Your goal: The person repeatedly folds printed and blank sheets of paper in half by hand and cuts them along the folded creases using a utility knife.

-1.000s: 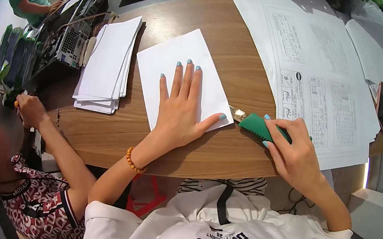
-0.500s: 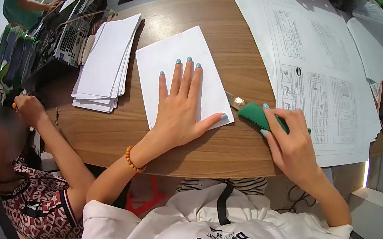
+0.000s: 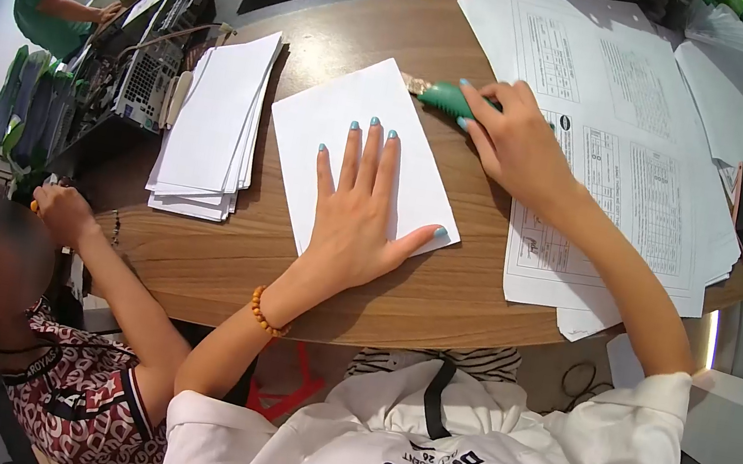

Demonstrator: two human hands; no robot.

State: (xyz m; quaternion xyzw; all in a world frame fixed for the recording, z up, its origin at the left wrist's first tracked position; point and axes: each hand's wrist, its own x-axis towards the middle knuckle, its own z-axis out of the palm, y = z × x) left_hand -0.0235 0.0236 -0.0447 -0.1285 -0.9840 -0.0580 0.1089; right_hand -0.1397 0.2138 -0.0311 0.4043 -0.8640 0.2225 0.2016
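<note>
My left hand (image 3: 350, 233) lies flat on a white sheet of paper (image 3: 311, 124), fingers spread and thumb stretched toward the lower right corner. The sheet rests at an angle on the wooden desk. In my right hand (image 3: 518, 148) is a green-handled utility knife (image 3: 448, 99), gripped with fingers curled round the handle. Its metal end points left and sits right at the sheet's upper right edge, near the top corner. Part of the handle is hidden behind my fingers.
To the left sits a stack of white sheets (image 3: 211, 122), with an opened computer case (image 3: 159, 64) behind it. Printed papers (image 3: 611, 95) spread over the desk's right side. A person in a patterned shirt (image 3: 84, 390) is close at left; another in green (image 3: 45, 10) stands farther back.
My right hand has moved up and left with the utility knife, along the sheet's right edge from near the lower corner to the top corner. My left hand stays flat on the sheet.
</note>
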